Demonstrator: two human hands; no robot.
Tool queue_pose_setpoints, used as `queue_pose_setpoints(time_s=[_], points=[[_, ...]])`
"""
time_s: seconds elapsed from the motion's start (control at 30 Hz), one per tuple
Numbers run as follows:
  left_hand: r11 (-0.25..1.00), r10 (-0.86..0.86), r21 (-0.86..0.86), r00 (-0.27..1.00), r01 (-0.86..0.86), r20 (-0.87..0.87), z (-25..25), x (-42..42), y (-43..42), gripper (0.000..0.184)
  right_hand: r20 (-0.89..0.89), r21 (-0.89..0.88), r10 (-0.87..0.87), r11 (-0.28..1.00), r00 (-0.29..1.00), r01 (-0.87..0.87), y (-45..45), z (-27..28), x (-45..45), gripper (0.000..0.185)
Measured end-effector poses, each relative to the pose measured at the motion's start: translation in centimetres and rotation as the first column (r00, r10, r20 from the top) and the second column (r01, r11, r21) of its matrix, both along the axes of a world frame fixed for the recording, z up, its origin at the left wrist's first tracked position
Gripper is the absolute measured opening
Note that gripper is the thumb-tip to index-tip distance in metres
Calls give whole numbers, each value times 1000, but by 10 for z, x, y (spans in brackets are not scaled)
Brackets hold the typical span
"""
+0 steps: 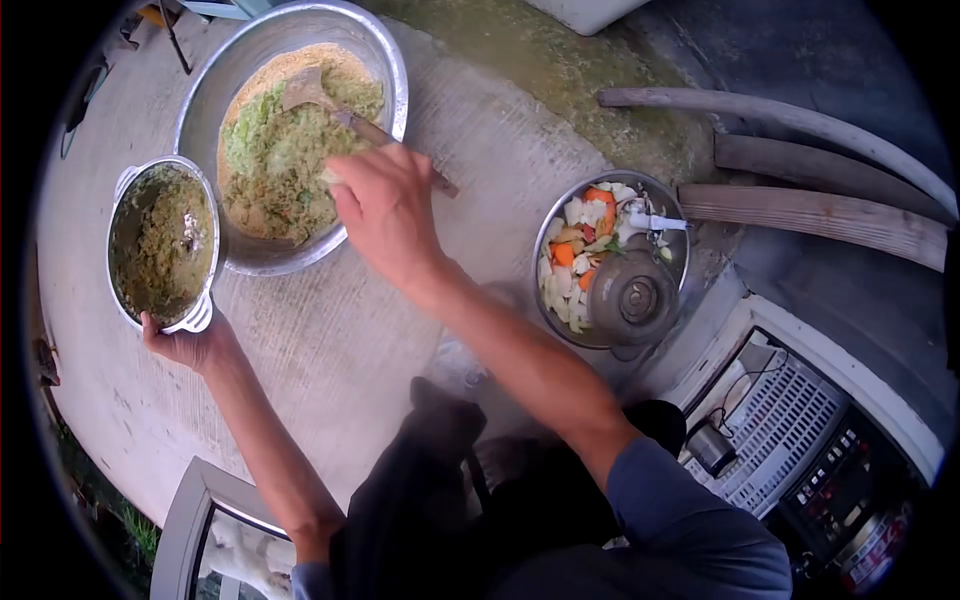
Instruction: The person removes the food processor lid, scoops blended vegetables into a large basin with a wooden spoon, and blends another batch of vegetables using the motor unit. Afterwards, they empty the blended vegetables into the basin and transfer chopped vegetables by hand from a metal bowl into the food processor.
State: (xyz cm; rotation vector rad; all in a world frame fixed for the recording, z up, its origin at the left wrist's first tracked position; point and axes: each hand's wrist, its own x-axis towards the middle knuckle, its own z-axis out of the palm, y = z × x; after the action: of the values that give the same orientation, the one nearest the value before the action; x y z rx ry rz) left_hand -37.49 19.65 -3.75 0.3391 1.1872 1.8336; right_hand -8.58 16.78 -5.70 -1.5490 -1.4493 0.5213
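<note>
Soft daylight — edges bowed and black, lower middle perhaps underexposed.

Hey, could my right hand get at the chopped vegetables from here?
Probably yes: the right hand would swing across bare concrete, and the chopped vegetables lie exposed, though a dark round object covers part of their bowl.

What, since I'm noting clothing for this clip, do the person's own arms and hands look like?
Both the left hand and right hand are ungloved, the forearms bare, with no watch or bracelet visible. The right sleeve is plain blue-grey and short; the left sleeve barely shows.
</note>
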Motion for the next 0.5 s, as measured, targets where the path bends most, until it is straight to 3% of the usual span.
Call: queue_pose_setpoints(time_s=[0.07,0.2,0.27,0.3,0.33,0.37,0.43,0.5], points=[[999,27,-37,1000,-27,1,1,10,-2,70,41,-13,-65,998,997,65,-49,13,46,30],[1000,-3,-22,1000,3,-5,6,27,-2,70,269,-218,-166,949,949,227,-130,28,132,36],[999,-43,-15,998,44,54,2,34,1,68,436,-287,-117,922,892,261,-156,18,163,44],[999,-45,7,999,45,29,-1,37,1,67,491,-453,4,855,871,251,-163,20,172,55],[999,-41,-2,999,41,25,3,49,1,63,590,-500,57,809,806,309,-167,12,175,61],[999,-41,24,999,41,31,0,50,1,59,585,-460,29,835,811,302,-162,10,177,62],[996,-60,61,998,58,20,-1,51,-3,59,399,-274,-68,943,914,190,-138,13,164,58],[996,-87,34,996,88,-15,4,56,-6,60,242,-216,54,976,969,-1,-98,26,130,54]])
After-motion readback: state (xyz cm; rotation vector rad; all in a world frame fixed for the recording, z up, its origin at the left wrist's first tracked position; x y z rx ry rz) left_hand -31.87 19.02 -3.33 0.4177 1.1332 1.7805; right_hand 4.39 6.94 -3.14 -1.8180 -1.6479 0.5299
